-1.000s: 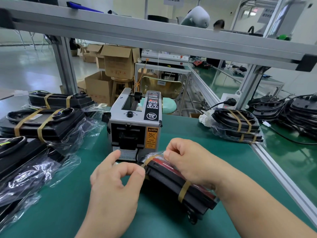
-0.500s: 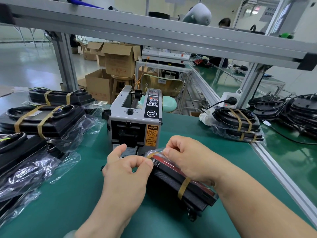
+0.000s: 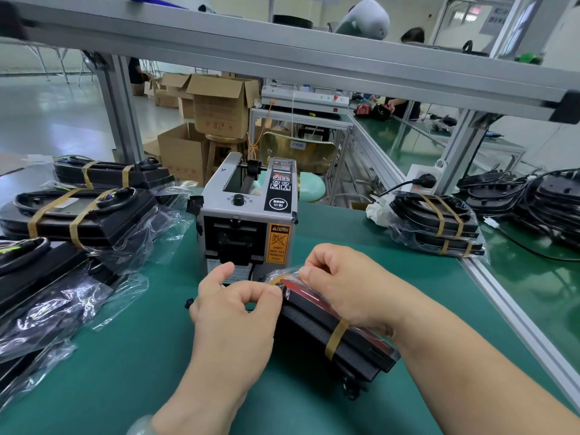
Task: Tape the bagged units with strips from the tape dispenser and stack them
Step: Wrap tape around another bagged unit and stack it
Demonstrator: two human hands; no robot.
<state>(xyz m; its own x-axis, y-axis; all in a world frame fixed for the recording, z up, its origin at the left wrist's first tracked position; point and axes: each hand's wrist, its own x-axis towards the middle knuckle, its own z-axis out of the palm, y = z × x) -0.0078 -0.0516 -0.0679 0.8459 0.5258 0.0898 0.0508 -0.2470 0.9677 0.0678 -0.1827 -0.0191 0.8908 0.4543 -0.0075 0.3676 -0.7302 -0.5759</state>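
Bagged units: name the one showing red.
The unit held by left hand and right hand, before the tape dispenser; left stack and right stack show no red.

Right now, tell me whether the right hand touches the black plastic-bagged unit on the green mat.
Touching: the head view shows the right hand lying across the black plastic-bagged unit, fingertips pressed on its far end.

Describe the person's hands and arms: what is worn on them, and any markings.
The left hand and the right hand are both bare, with no gloves and no rings in view. The nails that show are short and unpainted. Both forearms are bare, with no sleeve in view. A pale, translucent bangle sits at the left wrist, partly cut off by the bottom edge of the picture.
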